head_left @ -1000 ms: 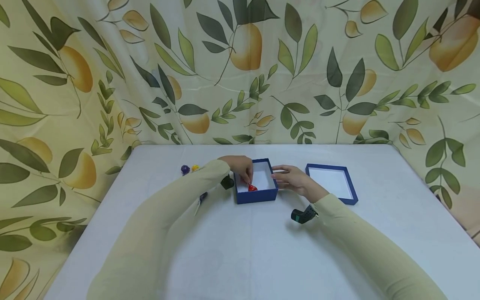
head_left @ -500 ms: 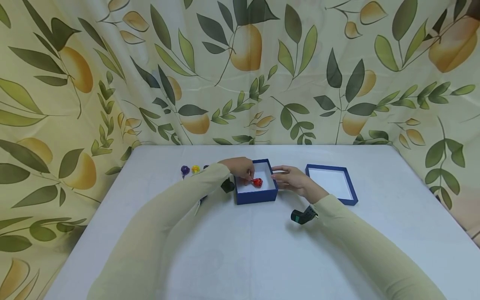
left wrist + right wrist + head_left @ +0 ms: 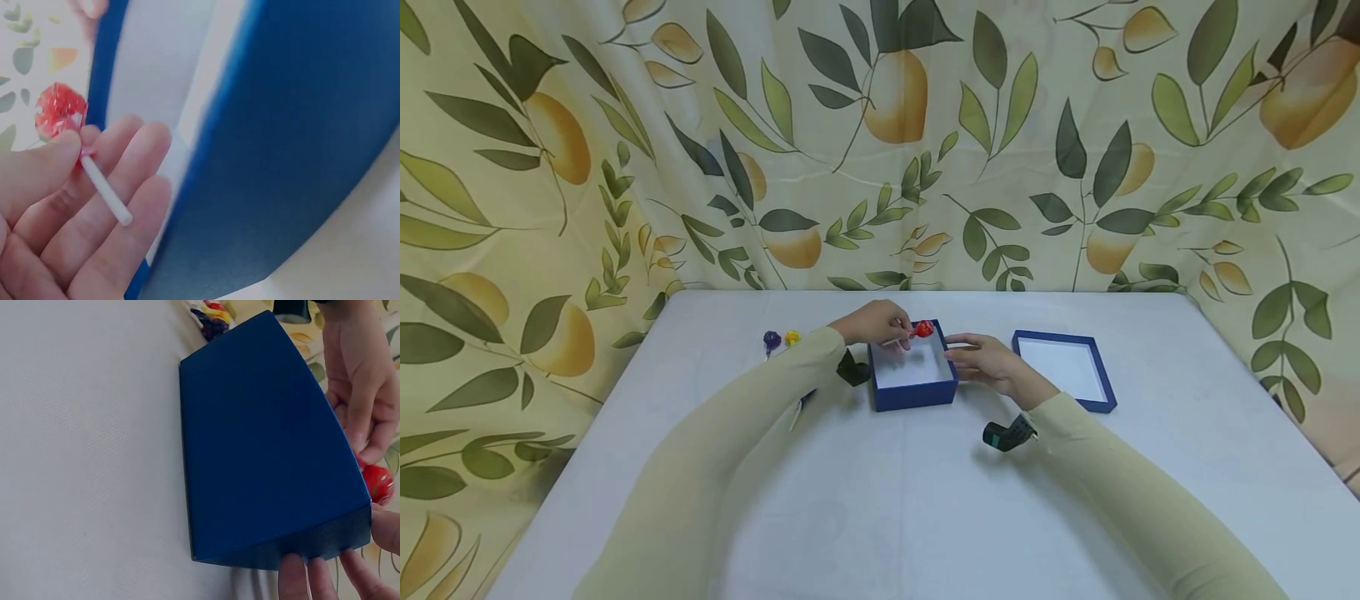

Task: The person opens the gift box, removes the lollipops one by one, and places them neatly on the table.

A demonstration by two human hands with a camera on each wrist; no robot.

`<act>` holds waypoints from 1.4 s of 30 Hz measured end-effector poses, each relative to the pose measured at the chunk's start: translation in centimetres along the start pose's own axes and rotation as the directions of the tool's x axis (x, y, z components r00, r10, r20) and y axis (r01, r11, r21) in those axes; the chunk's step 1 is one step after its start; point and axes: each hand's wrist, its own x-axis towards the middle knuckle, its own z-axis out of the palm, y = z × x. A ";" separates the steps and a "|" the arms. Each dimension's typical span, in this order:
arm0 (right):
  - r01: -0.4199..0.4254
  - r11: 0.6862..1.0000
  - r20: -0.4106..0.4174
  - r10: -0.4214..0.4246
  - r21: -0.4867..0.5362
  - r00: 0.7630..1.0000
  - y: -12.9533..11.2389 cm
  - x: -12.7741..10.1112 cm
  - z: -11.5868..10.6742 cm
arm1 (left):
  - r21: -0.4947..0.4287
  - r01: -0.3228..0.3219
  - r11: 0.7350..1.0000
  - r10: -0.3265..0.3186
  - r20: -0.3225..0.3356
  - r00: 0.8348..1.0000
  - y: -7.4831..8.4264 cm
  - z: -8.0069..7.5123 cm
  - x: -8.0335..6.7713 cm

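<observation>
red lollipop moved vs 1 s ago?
Yes. The left hand has lifted the red lollipop from the front of the blue box up to its back rim.

lollipop (image 3: 923, 329) above box (image 3: 914, 393), lid (image 3: 1064, 367) to its right
</observation>
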 end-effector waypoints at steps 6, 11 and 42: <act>0.003 1.000 -0.013 -0.003 -0.001 1.000 0.2 -0.3 0.0 | -0.054 0.009 0.999 -0.016 -0.128 0.992 0.1 -0.2 -1.7; 0.009 1.000 -0.021 -0.008 0.005 1.000 0.5 -0.3 -0.1 | -0.033 0.018 0.999 -0.026 -0.282 0.959 -0.1 -0.5 -4.0; 0.032 0.999 0.004 -0.033 0.007 0.999 0.5 -0.6 -0.1 | -0.228 0.281 0.932 -0.357 -0.451 0.818 -6.4 5.5 -12.8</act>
